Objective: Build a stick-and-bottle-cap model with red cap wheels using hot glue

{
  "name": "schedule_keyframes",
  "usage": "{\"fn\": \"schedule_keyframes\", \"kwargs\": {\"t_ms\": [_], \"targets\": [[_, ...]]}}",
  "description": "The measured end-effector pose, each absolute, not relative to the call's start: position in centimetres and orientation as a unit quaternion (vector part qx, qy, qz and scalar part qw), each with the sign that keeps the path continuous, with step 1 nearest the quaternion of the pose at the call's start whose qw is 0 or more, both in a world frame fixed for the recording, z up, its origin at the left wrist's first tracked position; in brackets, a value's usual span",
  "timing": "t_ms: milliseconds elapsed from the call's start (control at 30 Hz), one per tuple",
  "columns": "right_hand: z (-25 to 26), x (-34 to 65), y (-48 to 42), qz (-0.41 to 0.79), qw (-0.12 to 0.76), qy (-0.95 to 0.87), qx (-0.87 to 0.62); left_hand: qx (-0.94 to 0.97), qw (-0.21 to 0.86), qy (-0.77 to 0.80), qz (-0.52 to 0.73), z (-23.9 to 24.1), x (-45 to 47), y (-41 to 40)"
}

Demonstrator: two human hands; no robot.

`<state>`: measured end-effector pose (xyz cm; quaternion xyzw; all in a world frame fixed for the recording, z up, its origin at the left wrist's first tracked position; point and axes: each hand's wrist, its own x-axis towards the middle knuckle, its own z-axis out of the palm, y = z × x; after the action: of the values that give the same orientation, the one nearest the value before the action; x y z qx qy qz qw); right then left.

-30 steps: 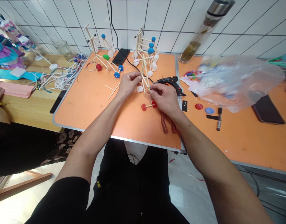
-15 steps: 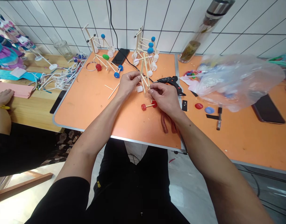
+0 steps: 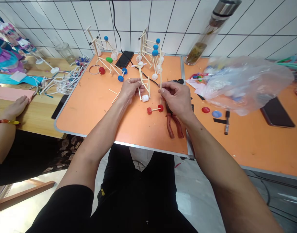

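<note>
My left hand [image 3: 131, 90] pinches a small frame of thin wooden sticks [image 3: 145, 84] with a white bottle cap [image 3: 145, 98] at its lower end. My right hand [image 3: 175, 95] has thumb and forefinger closed on an upright wooden stick [image 3: 160, 76], apart from the frame. Just below the stick, a pair of red caps [image 3: 149, 111] joined by a short stick rests on the table; whether the upright stick touches them, I cannot tell. Pliers with red-brown handles [image 3: 170, 126] lie under my right hand. Partly hidden behind that hand is a black glue gun [image 3: 179, 81].
Stick models with blue caps [image 3: 155, 52] and with green and red caps [image 3: 109, 60] stand at the back. A black phone [image 3: 125, 59], a tall glass bottle [image 3: 199, 48] and a plastic bag [image 3: 247, 81] are around. At left, another person's hand [image 3: 17, 108] rests on pink paper.
My hands have drawn slightly apart, so the stick in my right hand stands clear of the frame. The frame has turned, showing its white cap. The other person's hand has shifted right.
</note>
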<state>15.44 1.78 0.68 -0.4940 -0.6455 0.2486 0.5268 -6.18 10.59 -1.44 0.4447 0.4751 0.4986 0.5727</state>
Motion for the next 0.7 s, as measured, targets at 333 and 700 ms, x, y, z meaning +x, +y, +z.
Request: {"fn": "schedule_keyframes", "kwargs": {"t_ms": [333,700], "targets": [[0.8,15.6,1.8,0.246,0.529,-0.647,-0.491,0.504,0.464,0.594,0.421,0.7,-5.2,8.6],[0.9,15.7,1.8,0.244,0.522,-0.654,-0.490,0.693,0.263,0.594,0.312,-1.0,-6.2,9.6]]}}
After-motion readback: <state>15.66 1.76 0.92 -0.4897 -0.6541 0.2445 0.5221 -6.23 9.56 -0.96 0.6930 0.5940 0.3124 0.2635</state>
